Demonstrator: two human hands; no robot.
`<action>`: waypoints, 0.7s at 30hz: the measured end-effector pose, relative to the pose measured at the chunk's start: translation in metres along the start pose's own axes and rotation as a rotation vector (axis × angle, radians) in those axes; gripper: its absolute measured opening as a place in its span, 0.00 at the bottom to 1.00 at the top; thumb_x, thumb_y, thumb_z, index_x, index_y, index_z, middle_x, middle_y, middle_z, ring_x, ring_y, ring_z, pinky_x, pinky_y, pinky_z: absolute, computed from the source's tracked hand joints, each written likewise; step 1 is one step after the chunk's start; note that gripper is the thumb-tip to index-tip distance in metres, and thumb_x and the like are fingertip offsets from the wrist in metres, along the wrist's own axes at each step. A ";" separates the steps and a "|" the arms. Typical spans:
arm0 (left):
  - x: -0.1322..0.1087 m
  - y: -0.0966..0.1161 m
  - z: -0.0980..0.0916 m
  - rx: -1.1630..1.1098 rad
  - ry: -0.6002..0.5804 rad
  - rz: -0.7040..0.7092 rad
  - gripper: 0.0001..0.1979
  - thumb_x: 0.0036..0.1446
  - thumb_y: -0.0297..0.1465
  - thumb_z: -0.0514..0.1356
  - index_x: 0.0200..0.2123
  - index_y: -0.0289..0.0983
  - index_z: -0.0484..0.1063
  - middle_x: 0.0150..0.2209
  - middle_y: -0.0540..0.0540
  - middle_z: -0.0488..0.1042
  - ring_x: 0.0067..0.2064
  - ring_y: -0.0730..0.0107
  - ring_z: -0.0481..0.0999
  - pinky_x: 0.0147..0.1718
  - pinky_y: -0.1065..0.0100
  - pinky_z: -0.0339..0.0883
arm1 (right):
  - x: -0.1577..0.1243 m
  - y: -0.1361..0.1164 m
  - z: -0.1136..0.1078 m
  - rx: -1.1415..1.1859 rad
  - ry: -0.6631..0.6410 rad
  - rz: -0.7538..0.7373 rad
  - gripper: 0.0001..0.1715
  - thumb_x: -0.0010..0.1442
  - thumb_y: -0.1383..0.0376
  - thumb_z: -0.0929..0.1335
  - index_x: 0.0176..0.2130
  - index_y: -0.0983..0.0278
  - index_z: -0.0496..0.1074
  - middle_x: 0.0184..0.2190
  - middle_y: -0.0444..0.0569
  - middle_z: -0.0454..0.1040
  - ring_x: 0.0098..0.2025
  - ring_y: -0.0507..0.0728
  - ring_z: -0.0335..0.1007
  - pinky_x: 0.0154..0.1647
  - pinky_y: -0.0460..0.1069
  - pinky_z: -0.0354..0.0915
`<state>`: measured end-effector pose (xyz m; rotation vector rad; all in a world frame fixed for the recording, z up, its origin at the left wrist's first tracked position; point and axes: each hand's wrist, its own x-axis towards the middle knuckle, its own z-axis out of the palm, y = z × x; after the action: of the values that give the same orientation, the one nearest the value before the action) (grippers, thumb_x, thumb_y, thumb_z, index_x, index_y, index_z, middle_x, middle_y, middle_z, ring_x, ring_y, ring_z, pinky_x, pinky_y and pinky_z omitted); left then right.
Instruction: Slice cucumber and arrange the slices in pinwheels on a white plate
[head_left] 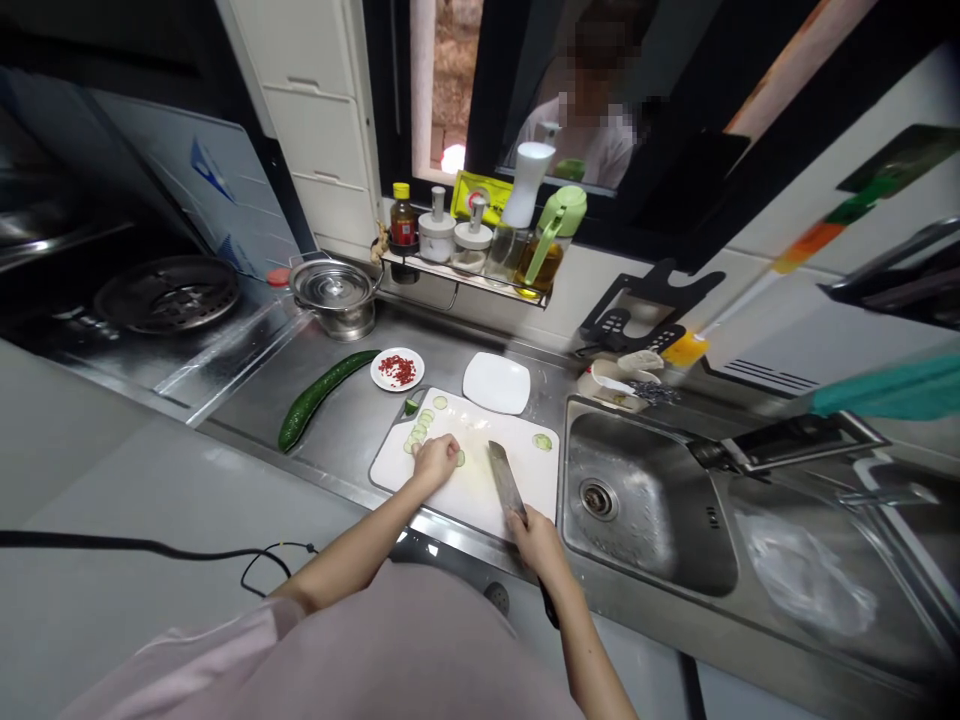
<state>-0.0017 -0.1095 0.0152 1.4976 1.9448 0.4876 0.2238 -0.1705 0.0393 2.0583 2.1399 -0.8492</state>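
A white cutting board (390, 466) lies on the steel counter. My right hand (537, 540) grips a kitchen knife (505, 476) by its handle, the broad blade pointing away from me over the board. My left hand (436, 462) rests on the board's left half, fingers curled; whatever they may hold is hidden. Several thin cucumber slices (422, 424) lie in an overlapping row just beyond it, and one slice (460, 459) shows at its right side. A cucumber end piece (542, 441) lies near the board's right edge. Another dark green cucumber piece (410, 407) sits by the upper left corner.
A whole cucumber (319, 400) lies on the counter at left. Beyond the board stand a small plate of chopped red pieces (397, 370) and a white square plate (496, 383). The sink (645, 510) is at right, the steel pot (335, 290) at back left, under a condiment shelf (465, 275).
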 end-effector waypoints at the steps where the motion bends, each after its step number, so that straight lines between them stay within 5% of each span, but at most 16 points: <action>1: -0.002 -0.005 -0.002 -0.023 0.016 -0.022 0.06 0.54 0.27 0.58 0.35 0.41 0.72 0.36 0.50 0.78 0.43 0.66 0.74 0.47 0.61 0.52 | 0.001 0.000 -0.001 -0.005 -0.004 0.000 0.19 0.67 0.59 0.58 0.39 0.65 0.72 0.34 0.53 0.78 0.36 0.55 0.71 0.33 0.45 0.53; 11: -0.019 -0.066 -0.033 -0.033 0.202 -0.217 0.06 0.54 0.30 0.58 0.36 0.43 0.73 0.35 0.52 0.78 0.41 0.66 0.74 0.46 0.62 0.52 | 0.006 -0.013 -0.003 -0.003 -0.052 -0.013 0.18 0.67 0.59 0.57 0.39 0.65 0.72 0.32 0.51 0.77 0.33 0.54 0.70 0.30 0.45 0.52; 21: -0.012 -0.076 -0.037 0.043 0.268 -0.228 0.08 0.55 0.29 0.56 0.37 0.43 0.73 0.36 0.49 0.78 0.44 0.61 0.73 0.46 0.61 0.51 | 0.009 -0.014 0.000 0.034 -0.061 -0.035 0.19 0.67 0.58 0.57 0.40 0.65 0.72 0.28 0.48 0.76 0.31 0.53 0.69 0.29 0.45 0.52</action>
<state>-0.0798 -0.1395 -0.0021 1.2653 2.3142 0.5711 0.2095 -0.1623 0.0404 1.9892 2.1505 -0.9459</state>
